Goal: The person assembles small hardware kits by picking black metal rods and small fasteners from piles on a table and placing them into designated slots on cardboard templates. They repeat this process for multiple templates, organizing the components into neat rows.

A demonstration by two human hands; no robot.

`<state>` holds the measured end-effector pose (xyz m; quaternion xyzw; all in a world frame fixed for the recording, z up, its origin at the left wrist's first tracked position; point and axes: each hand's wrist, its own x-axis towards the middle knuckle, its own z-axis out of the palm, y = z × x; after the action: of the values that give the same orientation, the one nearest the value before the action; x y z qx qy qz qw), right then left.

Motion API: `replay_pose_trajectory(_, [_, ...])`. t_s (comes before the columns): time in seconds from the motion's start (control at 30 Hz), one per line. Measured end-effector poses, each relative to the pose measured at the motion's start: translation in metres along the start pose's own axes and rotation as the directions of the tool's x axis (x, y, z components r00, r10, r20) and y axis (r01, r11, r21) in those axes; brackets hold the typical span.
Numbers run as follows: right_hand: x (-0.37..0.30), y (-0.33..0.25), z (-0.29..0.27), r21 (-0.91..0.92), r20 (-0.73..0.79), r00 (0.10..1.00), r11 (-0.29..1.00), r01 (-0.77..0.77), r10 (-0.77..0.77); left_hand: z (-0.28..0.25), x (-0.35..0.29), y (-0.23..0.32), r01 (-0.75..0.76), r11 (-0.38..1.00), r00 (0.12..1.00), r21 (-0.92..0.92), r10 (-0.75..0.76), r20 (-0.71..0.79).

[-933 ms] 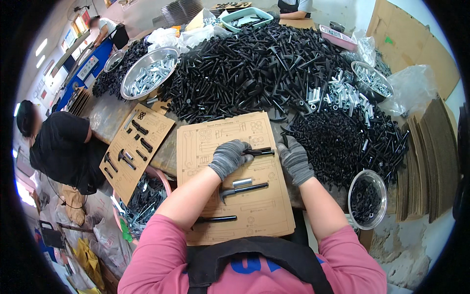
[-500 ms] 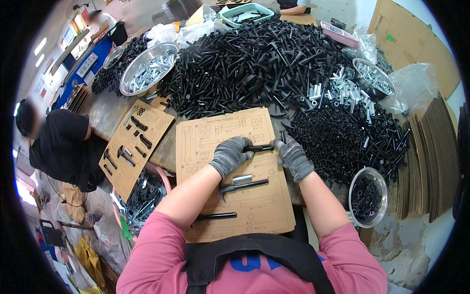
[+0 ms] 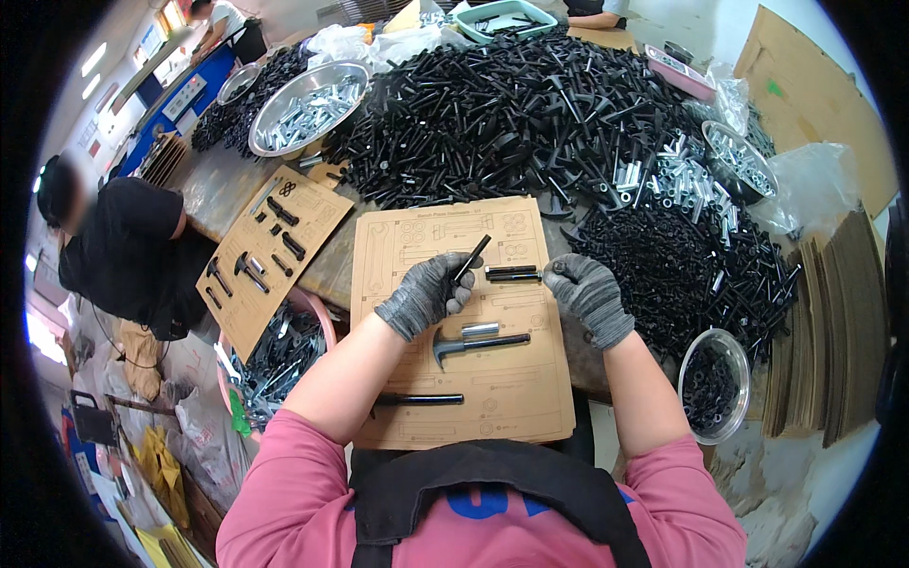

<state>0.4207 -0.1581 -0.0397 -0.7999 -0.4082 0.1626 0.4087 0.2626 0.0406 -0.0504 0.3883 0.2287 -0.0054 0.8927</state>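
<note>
My left hand [image 3: 422, 295], in a grey glove, grips a black bolt [image 3: 473, 259] that tilts up and to the right, above a printed cardboard sheet [image 3: 492, 417]. My right hand [image 3: 592, 298], also gloved, is closed at the sheet's right edge. A small dark round end shows at its fingertips, but I cannot make out the piece. Beside those fingertips a pair of black bolts [image 3: 512, 275] lies side by side on the sheet. Below them are a silver sleeve [image 3: 480, 329], a black T-shaped part with a curved head [image 3: 485, 346] and a black rod [image 3: 421, 399].
A big heap of black parts [image 3: 530, 114] fills the table's far side. Small black bolts [image 3: 663, 275] and silver sleeves [image 3: 663, 180] lie at right, near a bowl of dark pieces [image 3: 710, 388]. Another filled cardboard [image 3: 270, 312] and a person [image 3: 133, 256] are at left.
My left hand has drawn back left and now raises a black bolt at a tilt. Paired bolts now show on the sheet between my hands. My right hand has shifted slightly right.
</note>
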Motion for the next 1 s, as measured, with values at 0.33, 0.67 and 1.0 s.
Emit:
replay_pose_trajectory(0.33, [-0.011, 0.022, 0.015, -0.456, 0.194, 0.964, 0.853, 0.255, -0.184, -0.025, -0.076, -0.011, -0.24, 0.97, 0.97, 0.028, 0.241, -0.023])
replay_pose_trajectory(0.67, [-0.012, 0.014, 0.02, -0.453, 0.137, 0.977, 0.867, 0.208, -0.163, -0.052, -0.128, -0.02, -0.405, 0.913, 0.89, 0.053, 0.407, -0.207])
replay_pose_trajectory(1.0, [-0.015, 0.01, 0.016, -0.357, 0.078, 0.996, 0.932, 0.06, -0.034, -0.063, -0.147, -0.03, -0.399, 0.913, 0.876, 0.084, 0.407, -0.259])
